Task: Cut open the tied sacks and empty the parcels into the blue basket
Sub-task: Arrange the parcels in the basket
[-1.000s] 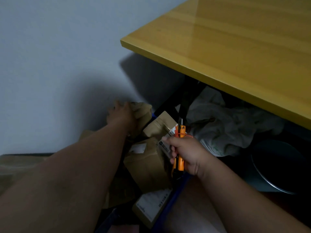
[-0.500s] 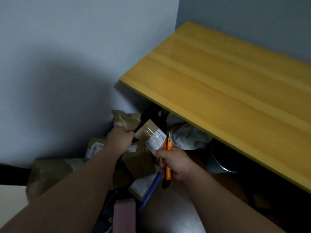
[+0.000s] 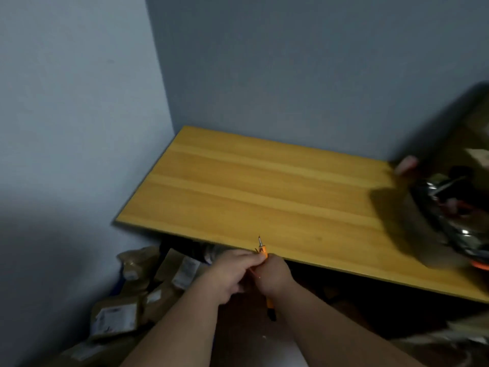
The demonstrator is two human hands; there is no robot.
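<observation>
Yellow worktop [image 3: 264,186] edge sits just behind the right hand [image 3: 275,276] gripping the orange cutter [image 3: 264,256], blade out, while the left hand [image 3: 232,271] pinches near its tip and risks a nick

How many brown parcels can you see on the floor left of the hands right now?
About 4, in dim light: one against the wall, one under the table edge, one at lower left, one beside the left forearm. More may be hidden behind the arms.

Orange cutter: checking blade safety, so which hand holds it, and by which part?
The right hand grips the orange cutter around its handle; the left hand pinches near its blade end.
</observation>
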